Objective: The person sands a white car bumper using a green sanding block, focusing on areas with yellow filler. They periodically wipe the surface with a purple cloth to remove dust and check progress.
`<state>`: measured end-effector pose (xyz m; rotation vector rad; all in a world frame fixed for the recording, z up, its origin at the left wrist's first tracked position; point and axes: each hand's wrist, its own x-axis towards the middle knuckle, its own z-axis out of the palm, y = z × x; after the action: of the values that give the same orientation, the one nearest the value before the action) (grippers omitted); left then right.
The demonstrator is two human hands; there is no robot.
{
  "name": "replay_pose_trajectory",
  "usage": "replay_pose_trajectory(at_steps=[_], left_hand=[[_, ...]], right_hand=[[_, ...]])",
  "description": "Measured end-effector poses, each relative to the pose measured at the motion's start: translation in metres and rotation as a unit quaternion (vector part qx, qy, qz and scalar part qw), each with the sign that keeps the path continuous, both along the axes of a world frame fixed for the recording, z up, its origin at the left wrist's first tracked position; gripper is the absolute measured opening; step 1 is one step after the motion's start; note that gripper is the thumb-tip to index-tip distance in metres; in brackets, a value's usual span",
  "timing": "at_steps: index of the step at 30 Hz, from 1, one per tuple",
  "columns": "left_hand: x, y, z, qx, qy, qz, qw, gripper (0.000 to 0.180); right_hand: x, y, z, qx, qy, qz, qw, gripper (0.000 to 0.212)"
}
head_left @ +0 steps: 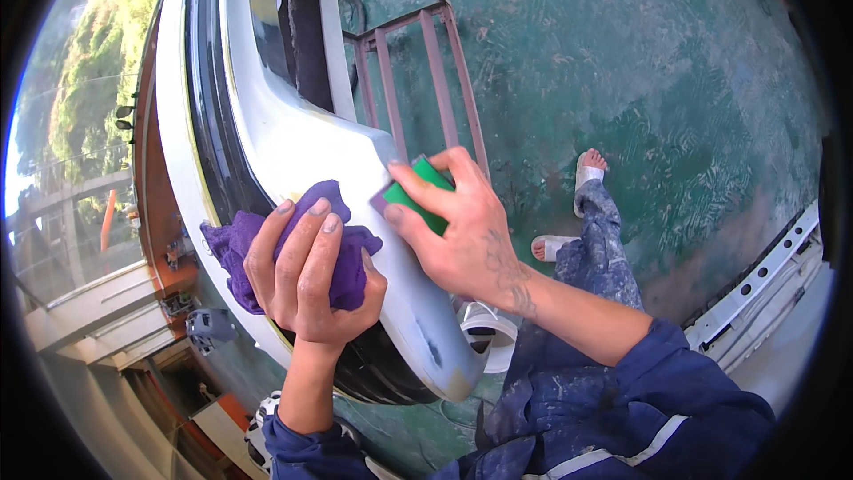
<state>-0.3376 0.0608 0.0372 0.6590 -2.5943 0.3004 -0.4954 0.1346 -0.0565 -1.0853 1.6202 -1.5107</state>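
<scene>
A white and grey car bumper (293,142) with a black grille stretches from the upper left toward me. My right hand (475,244) grips a green sanding block (420,188) along the bumper's right edge, fingers and thumb closed round it. A purplish-grey strip, perhaps abrasive paper, shows at the block's lower left. Over the bumper's middle, my left hand (311,276) is closed on a crumpled purple cloth (242,253), with the fingertips pointing up. The cloth hides part of the bumper. Near the bumper's lower end is a small dark patch in the grey paint.
Beyond the bumper stands a pinkish metal frame (433,62) on a scuffed green floor (640,80). A white bucket (499,338) sits under the bumper's near end. My sandalled feet are at the right. A perforated white metal part (755,271) lies farther right.
</scene>
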Motion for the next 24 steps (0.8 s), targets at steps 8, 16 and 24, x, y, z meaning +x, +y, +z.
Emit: replay_pose_trajectory(at_steps=[8, 16, 24], left_hand=[[-0.002, 0.007, 0.013, 0.038, -0.065, -0.008, 0.997, 0.030], [-0.005, 0.008, 0.014, 0.042, -0.071, -0.007, 0.997, 0.029], [0.000, 0.009, 0.012, 0.052, -0.063, -0.002, 0.997, 0.026]], right_hand=[[0.013, 0.025, -0.009, -0.014, -0.051, -0.008, 0.999, 0.045], [0.029, 0.053, -0.025, -0.039, -0.058, -0.008, 0.998, 0.050], [0.043, 0.050, -0.029, -0.055, -0.097, -0.066, 0.992, 0.043]])
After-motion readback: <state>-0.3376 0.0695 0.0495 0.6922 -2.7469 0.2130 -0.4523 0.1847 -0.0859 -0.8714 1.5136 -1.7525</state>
